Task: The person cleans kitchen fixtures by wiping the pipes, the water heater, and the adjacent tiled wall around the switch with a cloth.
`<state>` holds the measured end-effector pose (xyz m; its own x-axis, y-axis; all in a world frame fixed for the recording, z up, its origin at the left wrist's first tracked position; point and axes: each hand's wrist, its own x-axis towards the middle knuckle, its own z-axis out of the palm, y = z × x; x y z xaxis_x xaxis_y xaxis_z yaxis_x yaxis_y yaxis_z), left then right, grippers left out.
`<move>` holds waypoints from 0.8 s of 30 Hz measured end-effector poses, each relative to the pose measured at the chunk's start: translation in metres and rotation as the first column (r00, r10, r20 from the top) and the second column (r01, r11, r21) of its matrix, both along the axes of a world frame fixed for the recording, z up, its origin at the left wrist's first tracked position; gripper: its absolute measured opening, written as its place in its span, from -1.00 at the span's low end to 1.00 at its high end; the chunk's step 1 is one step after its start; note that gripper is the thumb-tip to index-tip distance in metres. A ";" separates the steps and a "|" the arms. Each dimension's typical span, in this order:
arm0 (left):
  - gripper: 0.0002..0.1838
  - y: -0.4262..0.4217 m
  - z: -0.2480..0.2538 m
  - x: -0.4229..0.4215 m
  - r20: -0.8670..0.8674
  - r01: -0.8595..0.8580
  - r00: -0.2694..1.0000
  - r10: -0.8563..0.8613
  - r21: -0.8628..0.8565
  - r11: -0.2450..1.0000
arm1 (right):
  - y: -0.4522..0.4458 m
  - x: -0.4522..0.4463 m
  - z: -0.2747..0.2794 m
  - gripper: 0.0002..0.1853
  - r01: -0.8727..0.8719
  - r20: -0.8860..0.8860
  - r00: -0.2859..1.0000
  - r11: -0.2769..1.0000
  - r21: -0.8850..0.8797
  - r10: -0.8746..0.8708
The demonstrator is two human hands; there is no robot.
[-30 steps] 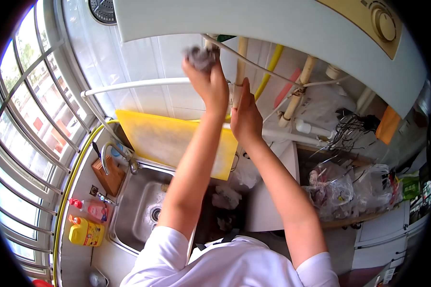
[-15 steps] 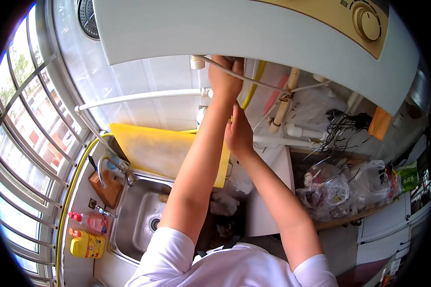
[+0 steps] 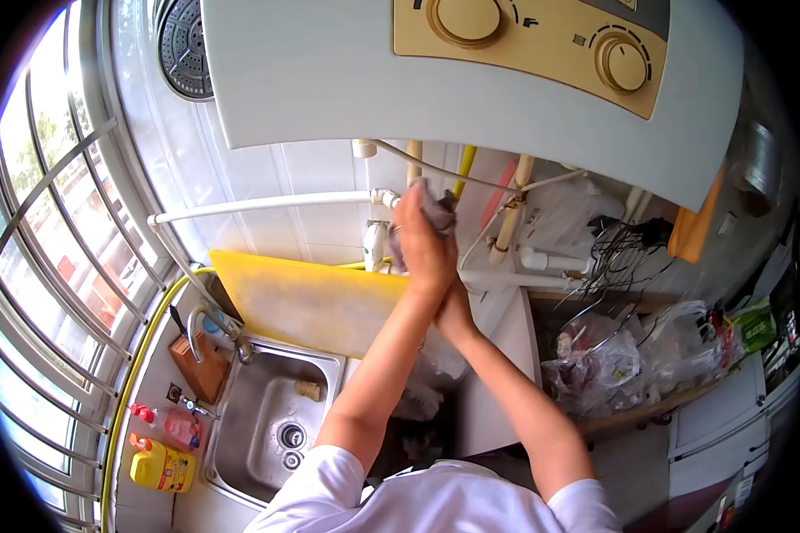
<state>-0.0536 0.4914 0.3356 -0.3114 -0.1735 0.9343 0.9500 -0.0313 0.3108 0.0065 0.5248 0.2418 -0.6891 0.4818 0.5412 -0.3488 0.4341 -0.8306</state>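
Observation:
My left hand (image 3: 424,242) is wrapped around a crumpled greyish-purple cloth (image 3: 437,213), just below a white water heater (image 3: 329,98) with gold-coloured knobs. Close against it, my right hand (image 3: 454,306) crosses at the left wrist; most of its fingers are hidden behind the left hand, so their grip does not show. A beige pipe (image 3: 414,162) comes down from the heater above the cloth, and a yellow pipe (image 3: 464,169) runs beside it. To the left, a white horizontal pipe (image 3: 267,203) ends at a fitting near my left hand.
Below left is a steel sink (image 3: 262,435) with a tap (image 3: 206,327). A yellow board (image 3: 307,298) leans on the wall behind it. Two bottles, one yellow (image 3: 162,465) and one pink (image 3: 180,426), stand beside the sink. Plastic bags (image 3: 604,355) and tangled wires (image 3: 631,253) lie right.
My left hand has come down from under the heater, bringing the cloth into sight. My right hand has stayed near the left wrist. The view has shifted, showing more of the heater.

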 end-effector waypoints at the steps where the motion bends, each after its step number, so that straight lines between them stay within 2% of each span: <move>1: -0.25 0.006 0.004 0.002 0.013 0.019 1.000 -0.018 -0.087 0.996 | -0.005 0.007 0.000 -0.51 0.029 0.006 1.000 0.999 -0.021 -0.029; 2: -0.25 0.014 0.009 0.005 0.010 -0.005 1.000 0.006 -0.127 0.992 | -0.004 0.016 0.002 -0.51 0.029 0.010 1.000 0.999 -0.018 -0.029; 4: -0.29 0.029 0.022 0.004 0.072 0.150 0.988 -0.139 -0.171 0.974 | -0.003 0.027 0.010 -0.68 0.061 0.163 0.982 0.977 0.205 -0.095; 5: -0.29 0.036 0.029 -0.001 0.070 0.155 0.987 -0.145 -0.171 0.973 | 0.000 0.030 0.007 -0.68 0.067 0.162 0.982 0.977 0.204 -0.101; 7: -0.38 0.053 0.044 -0.009 0.154 0.241 0.957 -0.246 0.049 0.969 | 0.005 0.038 -0.001 -0.62 0.010 0.100 0.994 0.967 0.253 -0.036; 8: -0.45 0.059 0.052 -0.012 0.120 0.301 0.939 -0.322 0.168 0.939 | 0.008 0.043 -0.002 -0.62 0.016 0.099 0.994 0.967 0.254 -0.043; 10: -0.52 0.064 0.063 -0.018 0.098 0.488 0.843 -0.529 0.276 0.828 | 0.007 0.056 0.003 -0.62 -0.085 0.204 0.977 0.992 0.092 0.065; 11: -0.52 0.066 0.068 -0.026 0.097 0.495 0.839 -0.536 0.275 0.824 | 0.014 0.055 -0.010 -0.65 -0.103 0.180 0.979 0.993 0.056 0.092; 13: -0.67 0.071 0.073 -0.043 0.304 0.746 0.608 -0.734 0.099 0.659 | 0.013 0.064 -0.006 -0.67 -0.114 0.186 0.977 0.991 0.065 0.100; 14: -0.67 0.072 0.075 -0.046 0.308 0.750 0.602 -0.737 0.098 0.654 | 0.012 0.069 -0.003 -0.69 -0.133 0.193 0.974 0.988 0.076 0.117; 15: -0.78 0.069 0.081 -0.046 0.218 0.704 0.690 -0.691 0.023 0.710 | 0.011 0.072 0.001 -0.69 -0.128 0.194 0.975 0.989 0.072 0.112; 16: -0.86 0.067 0.086 -0.048 0.118 0.643 0.763 -0.635 -0.046 0.764 | 0.010 0.074 0.005 -0.69 -0.173 0.283 0.946 0.984 0.032 0.157; 17: -0.87 0.064 0.088 -0.051 0.199 0.673 0.733 -0.650 -0.079 0.735 | 0.009 0.076 0.008 -0.69 -0.215 0.368 0.907 0.977 -0.012 0.204; 21: -0.84 0.056 0.093 -0.047 0.167 0.649 0.757 -0.632 -0.077 0.757 | -0.001 0.073 0.007 -0.74 -0.247 0.438 0.869 0.969 -0.022 0.232; 23: -0.91 0.065 0.092 -0.049 0.208 0.573 0.796 -0.569 0.043 0.818 | -0.002 0.071 -0.001 -0.70 -0.299 0.411 0.867 0.954 -0.020 0.281; 24: -0.91 0.069 0.090 -0.057 0.211 0.570 0.797 -0.566 0.047 0.820 | -0.001 0.070 -0.003 -0.70 -0.302 0.415 0.865 0.953 -0.021 0.283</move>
<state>-0.1103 0.5606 0.4252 -0.5335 0.1118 0.8384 0.6771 -0.5376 0.5025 0.0765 0.5236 0.2384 -0.9586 0.2056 0.1968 -0.1000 0.4042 -0.9092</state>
